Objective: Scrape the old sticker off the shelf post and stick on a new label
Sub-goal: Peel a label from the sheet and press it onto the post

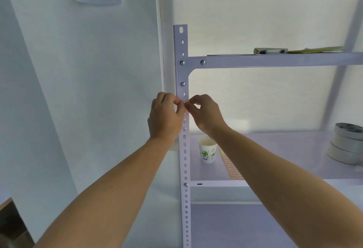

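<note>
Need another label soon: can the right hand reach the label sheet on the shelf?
Probably yes: the label sheet lies below the right hand, only the paper cup beside it; but its fingers pinch a sticker at the post.

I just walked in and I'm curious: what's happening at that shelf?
A person has both hands at the white shelf post. The left hand and right hand pinch a small label on it, just below the corner bracket. Whether it is coming off or going on cannot be told. A paper cup and a label sheet sit on the shelf.

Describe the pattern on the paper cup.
Paper cup: white with green leafy prints, seen best in the head view.
</note>
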